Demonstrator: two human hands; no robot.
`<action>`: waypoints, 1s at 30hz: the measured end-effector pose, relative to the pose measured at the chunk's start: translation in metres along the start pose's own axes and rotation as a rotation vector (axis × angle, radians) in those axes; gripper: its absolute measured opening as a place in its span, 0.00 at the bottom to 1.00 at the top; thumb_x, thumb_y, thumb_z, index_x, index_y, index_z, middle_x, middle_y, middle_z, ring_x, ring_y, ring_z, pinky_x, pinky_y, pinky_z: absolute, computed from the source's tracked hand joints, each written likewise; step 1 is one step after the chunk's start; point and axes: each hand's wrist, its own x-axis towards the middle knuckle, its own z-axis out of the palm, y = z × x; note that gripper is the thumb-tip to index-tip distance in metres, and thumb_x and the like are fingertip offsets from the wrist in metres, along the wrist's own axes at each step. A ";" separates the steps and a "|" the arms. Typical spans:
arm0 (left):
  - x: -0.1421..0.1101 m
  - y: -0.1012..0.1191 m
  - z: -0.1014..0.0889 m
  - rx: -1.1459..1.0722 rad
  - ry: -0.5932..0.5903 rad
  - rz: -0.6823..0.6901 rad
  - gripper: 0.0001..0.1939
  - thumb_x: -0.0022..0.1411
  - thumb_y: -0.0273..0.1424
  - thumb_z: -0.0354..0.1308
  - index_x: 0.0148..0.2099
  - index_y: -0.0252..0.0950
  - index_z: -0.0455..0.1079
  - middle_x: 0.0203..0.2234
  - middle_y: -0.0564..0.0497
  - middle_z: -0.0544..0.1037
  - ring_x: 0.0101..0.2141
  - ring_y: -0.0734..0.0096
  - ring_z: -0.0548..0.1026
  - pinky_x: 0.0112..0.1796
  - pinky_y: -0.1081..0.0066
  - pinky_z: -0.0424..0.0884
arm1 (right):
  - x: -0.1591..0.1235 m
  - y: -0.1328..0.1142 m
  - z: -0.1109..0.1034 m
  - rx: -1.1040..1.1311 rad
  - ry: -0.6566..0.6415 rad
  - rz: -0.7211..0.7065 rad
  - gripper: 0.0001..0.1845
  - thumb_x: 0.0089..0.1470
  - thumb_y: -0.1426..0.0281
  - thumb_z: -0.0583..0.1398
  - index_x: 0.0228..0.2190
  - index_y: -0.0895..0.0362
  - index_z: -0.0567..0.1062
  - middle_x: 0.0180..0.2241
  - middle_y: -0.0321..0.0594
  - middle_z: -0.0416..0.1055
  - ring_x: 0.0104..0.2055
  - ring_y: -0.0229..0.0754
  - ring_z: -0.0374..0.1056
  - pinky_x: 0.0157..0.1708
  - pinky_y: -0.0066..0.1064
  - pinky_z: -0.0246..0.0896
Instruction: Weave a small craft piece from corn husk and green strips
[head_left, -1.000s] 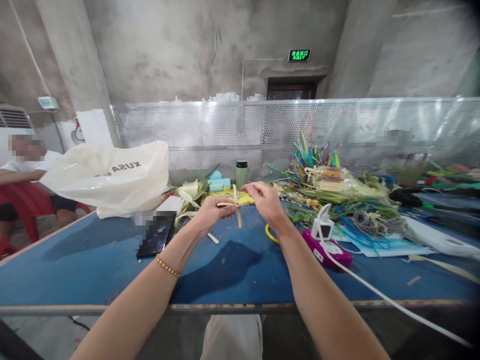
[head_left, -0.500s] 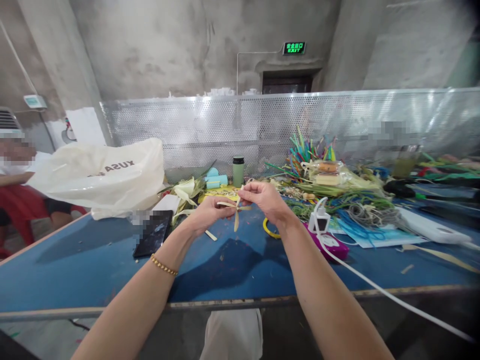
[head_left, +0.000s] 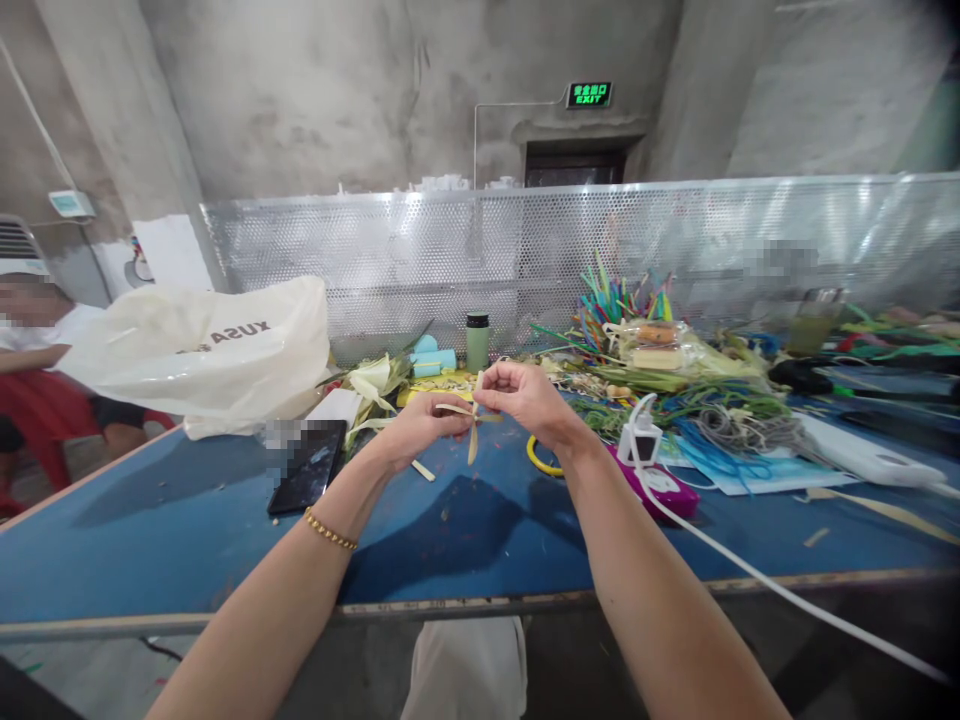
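Grip of left hand point(head_left: 417, 428) and right hand point(head_left: 525, 402) — pinching flat, crossed, straw-coloured strips point(head_left: 472, 446).

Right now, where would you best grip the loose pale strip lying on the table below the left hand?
Probably mid-length, fingers pinching its long edges, coming down from the near right: the loose pale strip is narrow and looks flat on the blue table, and the left hand, holding crossed strips, is beyond its far end.
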 end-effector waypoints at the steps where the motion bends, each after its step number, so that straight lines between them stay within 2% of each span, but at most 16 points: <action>1: 0.000 0.000 0.000 -0.007 -0.010 0.009 0.07 0.51 0.31 0.64 0.30 0.32 0.75 0.23 0.50 0.72 0.26 0.74 0.68 0.31 0.70 0.64 | 0.000 -0.001 0.000 0.002 0.002 -0.010 0.15 0.41 0.62 0.68 0.25 0.59 0.73 0.23 0.34 0.68 0.25 0.33 0.61 0.25 0.26 0.56; 10: -0.001 0.003 -0.004 -0.033 -0.035 0.028 0.06 0.53 0.30 0.63 0.31 0.32 0.74 0.23 0.51 0.72 0.26 0.74 0.69 0.31 0.70 0.65 | -0.001 -0.006 0.007 0.066 0.070 -0.009 0.14 0.40 0.63 0.68 0.25 0.59 0.72 0.24 0.33 0.67 0.25 0.32 0.61 0.27 0.27 0.58; 21: 0.000 0.000 -0.005 -0.023 -0.014 -0.023 0.06 0.51 0.30 0.62 0.29 0.32 0.73 0.20 0.51 0.73 0.23 0.73 0.70 0.29 0.70 0.65 | 0.004 0.006 0.010 -0.056 0.142 -0.055 0.08 0.41 0.69 0.65 0.25 0.58 0.72 0.24 0.36 0.70 0.26 0.35 0.63 0.27 0.28 0.60; 30: 0.000 0.000 -0.007 -0.005 -0.029 -0.027 0.04 0.51 0.29 0.60 0.27 0.32 0.72 0.17 0.51 0.72 0.22 0.72 0.69 0.28 0.70 0.62 | 0.004 0.008 0.012 -0.113 0.177 -0.098 0.06 0.44 0.69 0.64 0.24 0.58 0.71 0.23 0.35 0.69 0.26 0.36 0.64 0.27 0.28 0.60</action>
